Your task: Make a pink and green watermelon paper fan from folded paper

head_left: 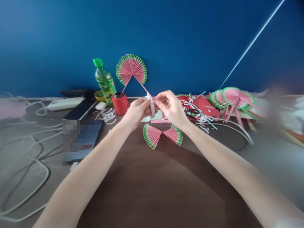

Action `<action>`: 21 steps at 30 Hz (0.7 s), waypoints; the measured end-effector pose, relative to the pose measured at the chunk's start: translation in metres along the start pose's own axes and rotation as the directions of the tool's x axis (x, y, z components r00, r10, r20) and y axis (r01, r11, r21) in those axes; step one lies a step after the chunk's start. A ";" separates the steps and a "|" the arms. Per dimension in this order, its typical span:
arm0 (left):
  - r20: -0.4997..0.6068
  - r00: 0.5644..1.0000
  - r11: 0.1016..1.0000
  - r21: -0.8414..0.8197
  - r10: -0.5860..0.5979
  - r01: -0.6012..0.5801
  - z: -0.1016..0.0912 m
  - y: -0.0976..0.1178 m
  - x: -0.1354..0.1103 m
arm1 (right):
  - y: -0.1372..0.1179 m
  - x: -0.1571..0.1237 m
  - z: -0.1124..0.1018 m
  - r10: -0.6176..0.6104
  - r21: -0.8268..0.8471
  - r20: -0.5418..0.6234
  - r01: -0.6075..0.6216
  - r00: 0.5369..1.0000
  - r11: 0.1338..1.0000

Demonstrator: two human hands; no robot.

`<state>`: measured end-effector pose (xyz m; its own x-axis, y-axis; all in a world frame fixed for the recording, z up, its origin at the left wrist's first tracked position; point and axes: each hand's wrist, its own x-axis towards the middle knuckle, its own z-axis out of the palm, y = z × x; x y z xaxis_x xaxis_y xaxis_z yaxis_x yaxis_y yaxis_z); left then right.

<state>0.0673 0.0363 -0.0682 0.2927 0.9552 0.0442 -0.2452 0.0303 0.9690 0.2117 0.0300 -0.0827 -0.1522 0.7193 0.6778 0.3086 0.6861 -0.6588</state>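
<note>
My left hand (pixel 140 109) is closed on a white roll of tape (pixel 152 109), held up on edge above the desk. Against the roll's right side, my right hand (pixel 169 106) pinches thumb and finger together on what looks like the tape's loose end; fine detail there is blurred. Just below both hands, a pleated paper fan (pixel 153 134) in pink and green lies part spread like a bow tie. Pink and pale green paper (pixel 159 120) lies behind it, partly hidden by my hands. Another watermelon-coloured fan (pixel 131 69) stands opened against the blue wall.
Left of my hands are a red thread spool (pixel 120 104), a green-capped bottle (pixel 104 82), a tablet-like device (pixel 91 139), a white power bank (pixel 66 103) and loose cables (pixel 45 171). Rightward lie scissors (pixel 192 111), paper scraps (pixel 206 118), a red sheet (pixel 206 106) and stacked fans (pixel 234 96).
</note>
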 end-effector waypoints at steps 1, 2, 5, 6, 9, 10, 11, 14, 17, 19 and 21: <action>0.004 1.000 1.000 0.005 0.002 -0.002 0.000 0.000 0.000 | 0.000 0.000 0.000 0.000 -0.002 0.011 0.000 1.000 1.000; 0.012 1.000 1.000 0.010 0.003 -0.003 0.000 0.000 0.000 | 0.000 0.001 -0.001 -0.002 -0.015 0.020 0.002 1.000 1.000; 0.043 0.999 0.999 0.038 -0.001 0.000 0.000 -0.001 0.000 | -0.001 0.002 -0.001 0.020 -0.052 0.025 -0.019 0.999 0.998; 0.052 0.999 0.998 0.056 -0.001 -0.002 0.001 -0.001 0.000 | -0.002 0.002 -0.001 0.039 -0.052 0.018 -0.038 0.999 0.998; 0.064 0.998 0.991 0.128 0.024 -0.032 0.001 -0.002 -0.001 | -0.004 0.003 -0.001 0.092 -0.026 0.011 -0.092 0.996 0.995; 0.058 0.997 0.988 0.148 0.043 -0.051 0.001 -0.003 -0.001 | -0.004 0.002 -0.001 0.102 -0.014 0.014 -0.102 0.995 0.995; 0.043 0.997 0.984 0.167 0.061 -0.067 0.001 -0.003 -0.001 | -0.005 0.002 -0.001 0.107 -0.004 0.019 -0.107 0.994 0.994; 0.008 0.996 0.975 0.202 0.094 -0.093 0.001 -0.006 -0.001 | -0.005 0.001 0.000 0.074 -0.021 0.014 -0.074 0.997 0.997; 0.043 0.994 0.980 0.166 0.105 -0.111 0.002 -0.006 -0.002 | -0.003 -0.001 0.002 -0.027 -0.091 -0.034 0.024 0.999 0.996; 0.055 0.991 0.983 0.131 0.121 -0.127 0.003 -0.007 -0.002 | -0.002 -0.002 0.003 -0.097 -0.141 -0.052 0.089 0.994 0.986; 0.039 0.990 0.984 0.113 0.134 -0.137 0.003 -0.007 -0.002 | -0.001 -0.004 0.005 -0.143 -0.173 -0.053 0.132 0.988 0.976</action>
<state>0.0718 0.0332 -0.0745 0.2926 0.9386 0.1829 -0.1774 -0.1347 0.9749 0.2072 0.0269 -0.0860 -0.1451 0.6069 0.7814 0.4434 0.7459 -0.4970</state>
